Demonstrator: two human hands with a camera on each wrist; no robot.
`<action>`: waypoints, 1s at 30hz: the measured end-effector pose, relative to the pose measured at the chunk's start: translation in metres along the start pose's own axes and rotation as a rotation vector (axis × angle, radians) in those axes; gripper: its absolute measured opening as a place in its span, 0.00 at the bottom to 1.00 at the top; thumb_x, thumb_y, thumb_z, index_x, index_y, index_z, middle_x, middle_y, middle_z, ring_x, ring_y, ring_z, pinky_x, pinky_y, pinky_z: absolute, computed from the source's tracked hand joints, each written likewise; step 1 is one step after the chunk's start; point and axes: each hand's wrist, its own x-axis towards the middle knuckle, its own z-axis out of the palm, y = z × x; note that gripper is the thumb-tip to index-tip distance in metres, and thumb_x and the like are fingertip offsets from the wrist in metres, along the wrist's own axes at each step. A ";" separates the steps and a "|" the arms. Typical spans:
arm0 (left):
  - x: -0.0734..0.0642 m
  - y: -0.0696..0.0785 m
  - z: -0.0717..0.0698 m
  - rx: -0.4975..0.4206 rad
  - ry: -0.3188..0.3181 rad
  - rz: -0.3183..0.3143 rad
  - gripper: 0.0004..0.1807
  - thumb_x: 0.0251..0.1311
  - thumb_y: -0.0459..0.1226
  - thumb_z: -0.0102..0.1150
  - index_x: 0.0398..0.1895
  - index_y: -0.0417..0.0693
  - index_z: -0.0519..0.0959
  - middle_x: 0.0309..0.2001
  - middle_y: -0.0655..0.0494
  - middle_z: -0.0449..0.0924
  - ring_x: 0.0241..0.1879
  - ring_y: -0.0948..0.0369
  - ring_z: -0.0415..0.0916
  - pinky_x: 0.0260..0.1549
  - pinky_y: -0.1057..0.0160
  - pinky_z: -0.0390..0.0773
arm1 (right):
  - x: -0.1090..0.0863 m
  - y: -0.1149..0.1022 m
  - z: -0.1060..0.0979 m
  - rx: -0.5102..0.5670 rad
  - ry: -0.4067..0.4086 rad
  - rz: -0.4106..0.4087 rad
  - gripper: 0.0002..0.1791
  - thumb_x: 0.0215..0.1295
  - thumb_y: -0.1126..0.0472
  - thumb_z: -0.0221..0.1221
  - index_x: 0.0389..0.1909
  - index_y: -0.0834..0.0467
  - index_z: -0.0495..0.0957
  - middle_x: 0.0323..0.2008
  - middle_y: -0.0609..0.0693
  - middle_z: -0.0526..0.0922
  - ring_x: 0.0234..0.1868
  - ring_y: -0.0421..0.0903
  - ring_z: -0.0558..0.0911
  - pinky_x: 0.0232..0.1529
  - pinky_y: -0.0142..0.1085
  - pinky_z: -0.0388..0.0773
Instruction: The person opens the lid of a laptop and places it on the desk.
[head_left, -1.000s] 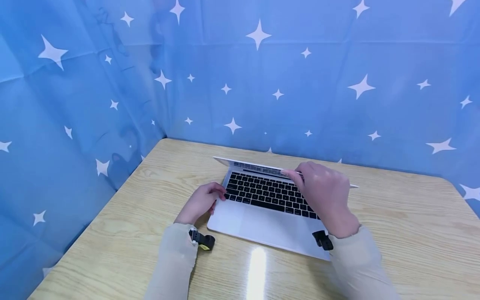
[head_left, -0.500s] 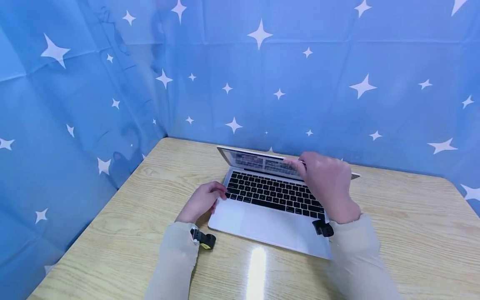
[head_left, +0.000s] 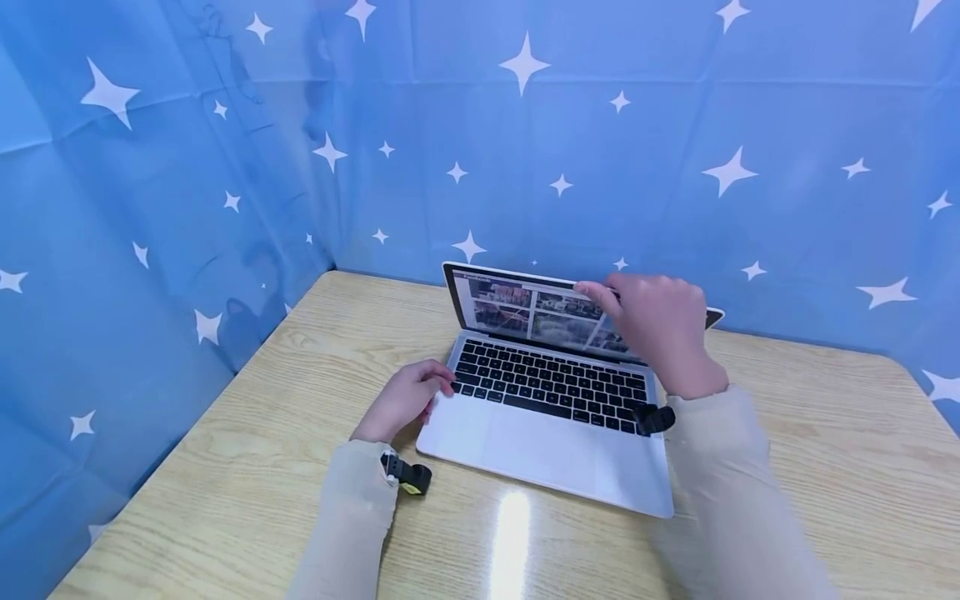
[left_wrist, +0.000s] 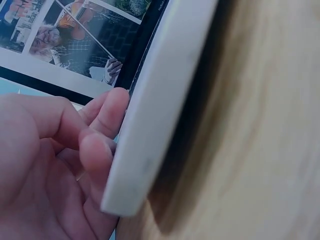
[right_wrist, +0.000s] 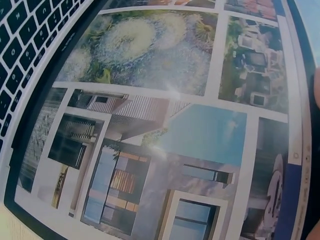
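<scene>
A silver laptop (head_left: 517,450) lies on the wooden table with its lid raised and the lit screen (head_left: 510,312) showing a grid of photos. My right hand (head_left: 663,329) grips the lid's top edge right of its middle, thumb on the screen side and fingers over the back. At the base's left edge, my left hand (head_left: 408,396) holds the side beside the keyboard (head_left: 540,379); its curled fingertips meet the edge in the left wrist view. The right wrist view is filled by the screen (right_wrist: 150,125), with only a sliver of the right hand at its border.
The light wood table (head_left: 247,467) extends around the laptop on both sides and in front. Behind and to the left hangs a blue curtain (head_left: 412,108) with white stars. A bright light reflection lies on the tabletop in front of the laptop.
My right hand has lifted the lid up and back from nearly closed to a much wider angle, bringing the screen into sight. My left hand has stayed at the base's left edge.
</scene>
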 end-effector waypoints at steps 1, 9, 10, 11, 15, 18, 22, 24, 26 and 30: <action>0.000 0.000 0.000 0.001 0.003 -0.001 0.12 0.65 0.36 0.38 0.42 0.52 0.75 0.33 0.56 0.77 0.15 0.58 0.66 0.16 0.62 0.72 | 0.002 0.001 0.001 0.002 -0.015 0.004 0.30 0.58 0.39 0.51 0.06 0.52 0.54 0.03 0.45 0.49 0.05 0.42 0.47 0.12 0.33 0.39; 0.000 0.000 0.000 -0.001 0.007 -0.017 0.12 0.66 0.36 0.39 0.41 0.53 0.75 0.33 0.56 0.77 0.16 0.58 0.66 0.16 0.63 0.71 | 0.015 0.012 0.006 0.022 -0.158 0.067 0.31 0.60 0.36 0.44 0.07 0.52 0.56 0.04 0.46 0.51 0.07 0.44 0.50 0.13 0.34 0.40; 0.000 0.000 0.000 0.000 0.006 -0.020 0.12 0.66 0.36 0.39 0.42 0.53 0.75 0.33 0.56 0.77 0.16 0.58 0.66 0.16 0.63 0.71 | 0.016 0.013 0.006 0.025 -0.181 0.080 0.31 0.60 0.35 0.43 0.07 0.52 0.56 0.04 0.46 0.52 0.07 0.45 0.51 0.13 0.35 0.40; 0.000 0.000 0.000 0.001 0.004 -0.023 0.12 0.66 0.36 0.39 0.42 0.53 0.75 0.33 0.56 0.77 0.16 0.58 0.66 0.16 0.63 0.71 | 0.018 0.014 0.006 0.026 -0.210 0.094 0.31 0.60 0.34 0.41 0.07 0.52 0.57 0.04 0.46 0.52 0.07 0.45 0.51 0.13 0.35 0.40; 0.000 0.002 0.000 0.001 -0.001 -0.031 0.12 0.66 0.37 0.39 0.43 0.53 0.75 0.33 0.56 0.78 0.16 0.58 0.66 0.15 0.63 0.71 | 0.025 0.019 0.005 0.039 -0.328 0.153 0.33 0.59 0.30 0.34 0.10 0.51 0.62 0.05 0.47 0.56 0.08 0.46 0.55 0.13 0.35 0.42; 0.000 0.002 0.001 -0.002 -0.004 -0.029 0.12 0.66 0.37 0.39 0.43 0.53 0.75 0.33 0.56 0.78 0.15 0.58 0.66 0.15 0.63 0.71 | 0.030 0.022 0.006 0.052 -0.381 0.179 0.35 0.57 0.28 0.31 0.11 0.51 0.65 0.06 0.48 0.58 0.10 0.47 0.57 0.12 0.36 0.45; -0.001 0.002 0.001 -0.004 -0.012 -0.030 0.12 0.66 0.37 0.39 0.43 0.53 0.75 0.33 0.56 0.78 0.16 0.58 0.66 0.15 0.63 0.71 | 0.034 0.025 0.008 0.067 -0.400 0.182 0.35 0.57 0.28 0.31 0.11 0.52 0.65 0.07 0.48 0.58 0.10 0.47 0.58 0.12 0.36 0.46; -0.001 0.002 0.001 -0.003 -0.019 -0.033 0.12 0.66 0.37 0.39 0.44 0.53 0.75 0.33 0.56 0.78 0.16 0.58 0.66 0.15 0.63 0.71 | 0.035 0.027 0.010 0.070 -0.408 0.188 0.35 0.57 0.28 0.32 0.11 0.51 0.65 0.07 0.48 0.59 0.10 0.47 0.58 0.12 0.36 0.46; -0.001 0.002 0.001 0.001 -0.020 -0.027 0.13 0.66 0.37 0.39 0.45 0.53 0.75 0.33 0.56 0.78 0.16 0.58 0.67 0.15 0.63 0.71 | 0.038 0.029 0.011 0.069 -0.420 0.196 0.35 0.57 0.27 0.31 0.11 0.52 0.65 0.07 0.48 0.59 0.11 0.48 0.59 0.12 0.37 0.46; -0.001 0.002 -0.002 0.005 -0.008 -0.010 0.13 0.66 0.37 0.39 0.46 0.54 0.75 0.33 0.57 0.78 0.16 0.58 0.67 0.16 0.62 0.72 | 0.045 0.031 0.014 0.078 -0.442 0.211 0.36 0.56 0.27 0.29 0.11 0.53 0.62 0.08 0.48 0.59 0.12 0.48 0.59 0.14 0.37 0.47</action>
